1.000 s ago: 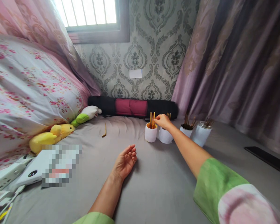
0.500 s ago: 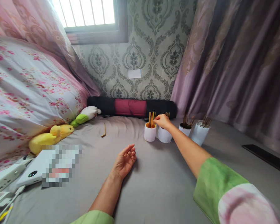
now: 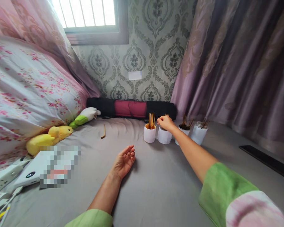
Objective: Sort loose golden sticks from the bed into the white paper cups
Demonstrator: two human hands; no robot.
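Note:
My right hand (image 3: 165, 122) reaches out over the second white cup (image 3: 164, 136), fingers pinched together above its rim; what they hold is hidden. Just left of it stands a white cup (image 3: 149, 133) filled with several golden sticks (image 3: 151, 120). To the right are another white cup (image 3: 182, 130) and a glass jar (image 3: 198, 133), both with dark sticks. My left hand (image 3: 123, 160) lies on its side on the grey sheet, fingers loosely curled, holding nothing. One loose golden stick (image 3: 103, 131) lies on the sheet further left.
A black and red rolled cushion (image 3: 130, 108) lies against the wall behind the cups. Plush toys (image 3: 49, 137) and a flowered quilt (image 3: 30, 91) fill the left. A power strip (image 3: 4, 176) and cables sit at the lower left. A dark flat object (image 3: 267, 159) lies by the curtain.
My right hand has shifted slightly from the golden-stick cup toward the second cup. The left hand has stayed put; the view has drifted a little.

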